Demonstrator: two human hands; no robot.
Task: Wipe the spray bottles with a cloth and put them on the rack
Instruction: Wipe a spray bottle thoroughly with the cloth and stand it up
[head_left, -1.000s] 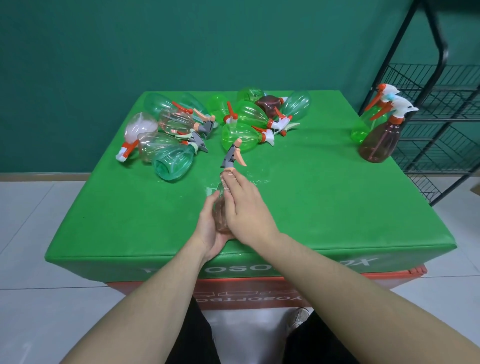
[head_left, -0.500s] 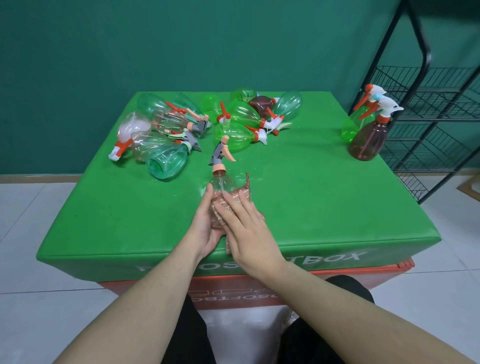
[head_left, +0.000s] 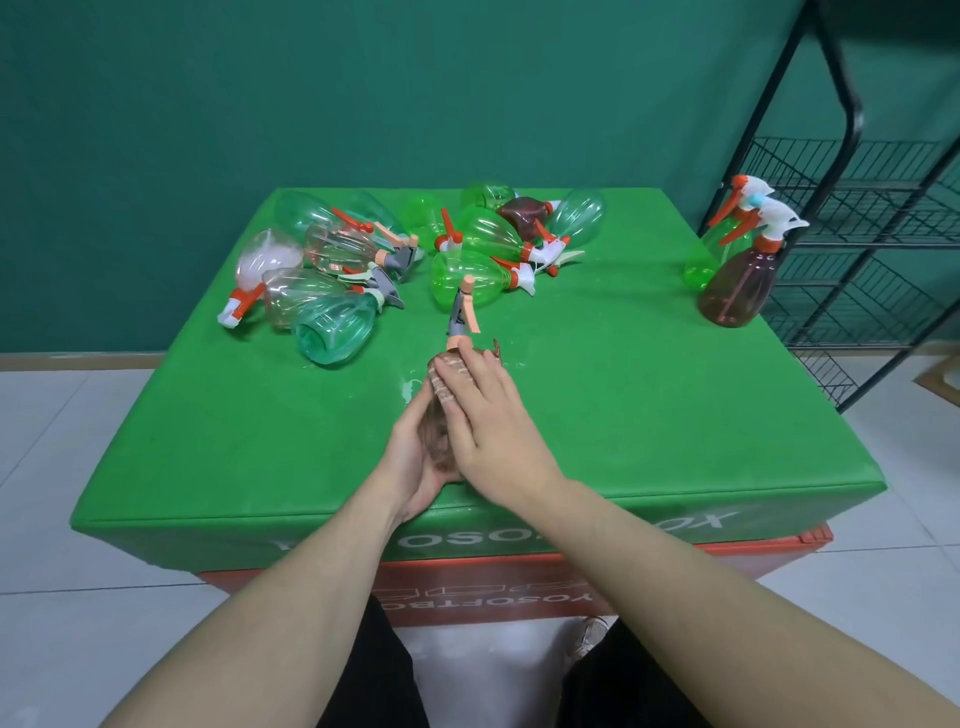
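Note:
A clear pinkish spray bottle (head_left: 435, 441) lies on the green table (head_left: 623, 415), its grey and orange trigger head (head_left: 462, 312) pointing away from me. My left hand (head_left: 410, 462) cups the bottle's body from the left and holds it. My right hand (head_left: 488, 431) lies over the bottle with fingers stretched out, pressing a brown cloth (head_left: 448, 382) onto the end near the neck. Most of the bottle's body is hidden by both hands. A black wire rack (head_left: 852, 218) stands to the right of the table.
Several green, teal and pinkish spray bottles (head_left: 467, 270) lie in a heap at the table's far left and middle. A brown bottle (head_left: 737, 291) and a green one (head_left: 701, 265) stand upright at the far right edge beside the rack. White tiled floor surrounds the table.
My right hand slid the cloth down the bottle toward me, then back up to the neck. My left hand keeps hold of the bottle.

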